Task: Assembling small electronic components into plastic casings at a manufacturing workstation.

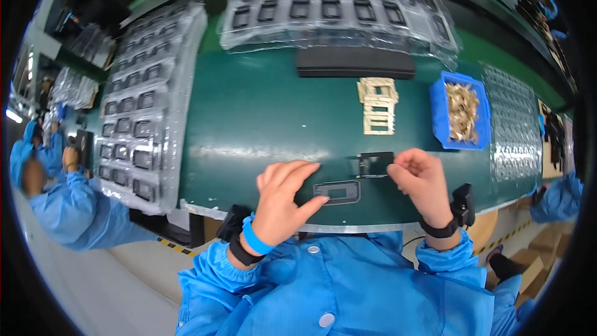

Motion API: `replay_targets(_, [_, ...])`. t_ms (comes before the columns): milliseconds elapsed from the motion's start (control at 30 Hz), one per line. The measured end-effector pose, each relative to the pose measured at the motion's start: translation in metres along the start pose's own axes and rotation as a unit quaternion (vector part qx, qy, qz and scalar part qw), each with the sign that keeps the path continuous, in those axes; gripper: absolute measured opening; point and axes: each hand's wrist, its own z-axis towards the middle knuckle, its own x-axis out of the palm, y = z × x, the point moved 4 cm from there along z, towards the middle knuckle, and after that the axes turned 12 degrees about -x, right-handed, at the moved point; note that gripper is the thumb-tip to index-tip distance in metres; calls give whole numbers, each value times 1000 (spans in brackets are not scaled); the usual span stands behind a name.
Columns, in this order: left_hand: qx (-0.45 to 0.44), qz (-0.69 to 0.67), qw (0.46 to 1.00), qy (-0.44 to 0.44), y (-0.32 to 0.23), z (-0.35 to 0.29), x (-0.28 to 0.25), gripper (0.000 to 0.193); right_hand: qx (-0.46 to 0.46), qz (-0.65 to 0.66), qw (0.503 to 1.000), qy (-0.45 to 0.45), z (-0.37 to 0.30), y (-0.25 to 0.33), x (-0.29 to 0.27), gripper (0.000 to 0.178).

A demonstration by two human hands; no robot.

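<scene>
My right hand [418, 177] pinches the right edge of a small dark rectangular panel [375, 165], which looks like a display module, low over the green table. To the left, my left hand [283, 196] is open with its fingers apart. Its thumb tip reaches the left end of a flat black-grey plastic frame [348, 192] with a rectangular window, lying near the table's front edge. Whether the thumb presses on the frame cannot be told. Beyond the panel lies a short stack of cream-coloured cut-out pieces [378, 107].
A blue bin [441, 112] of small tan pieces stands to the right, beside a clear blister tray [513, 124]. Clear trays of black frames lie at the left [158, 96] and far side [280, 34], near a long black block [354, 64]. A co-worker in blue [81, 205] sits left.
</scene>
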Motion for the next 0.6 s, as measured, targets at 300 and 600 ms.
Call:
replay_targets(300, [26,-33,999,7,4,-23,24,73,72,38,996,27,-15,-21,18,9])
replay_targets(600, [54,-18,998,19,-2,-23,36,53,65,71,995,14,-17,-14,15,8])
